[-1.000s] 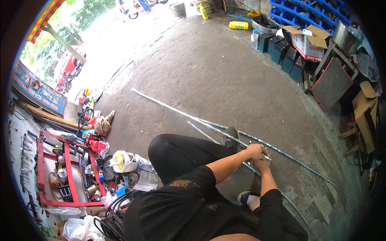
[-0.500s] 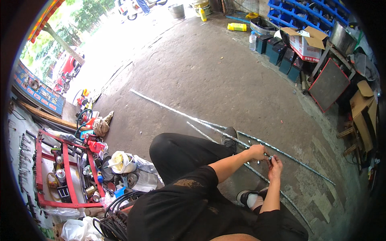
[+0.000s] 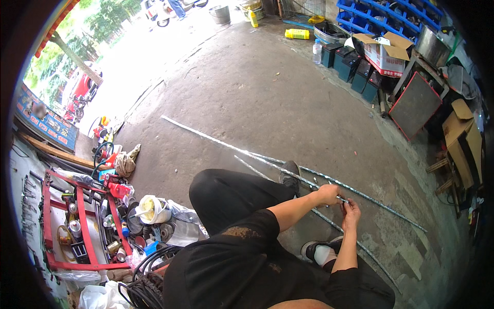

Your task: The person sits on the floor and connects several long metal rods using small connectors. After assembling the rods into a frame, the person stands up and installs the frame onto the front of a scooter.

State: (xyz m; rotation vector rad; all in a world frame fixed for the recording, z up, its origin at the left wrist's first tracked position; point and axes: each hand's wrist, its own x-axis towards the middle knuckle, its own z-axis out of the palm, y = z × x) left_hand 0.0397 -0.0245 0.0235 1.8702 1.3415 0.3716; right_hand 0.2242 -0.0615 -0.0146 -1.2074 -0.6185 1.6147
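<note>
Three long, thin rods mottled in silver-white and dark grey lie in front of me. One rod [image 3: 206,135] runs from the far left to my hands, where its near end is raised. My left hand [image 3: 328,195] is closed around it close to that end. My right hand [image 3: 352,213] pinches at the very tip; the fingers hide just what they grip there. A second rod [image 3: 368,198] rests on the floor beyond my hands. The third rod [image 3: 378,266] passes beneath my left leg and forearms. A few small pale pieces [image 3: 315,180] lie near my left hand.
My shoe [image 3: 289,173] stands beside the rods. At left are a red metal frame [image 3: 85,226] with cans and tools, a white bucket [image 3: 154,208] and black cables [image 3: 144,278]. Batteries [image 3: 347,67], a cardboard box [image 3: 383,56] and a dark panel [image 3: 416,106] line the right side.
The view has shifted slightly, so the surroundings sit a little further left. My hands stay together at the rod's end, with the fingers slightly moved and more of the tip showing between them.
</note>
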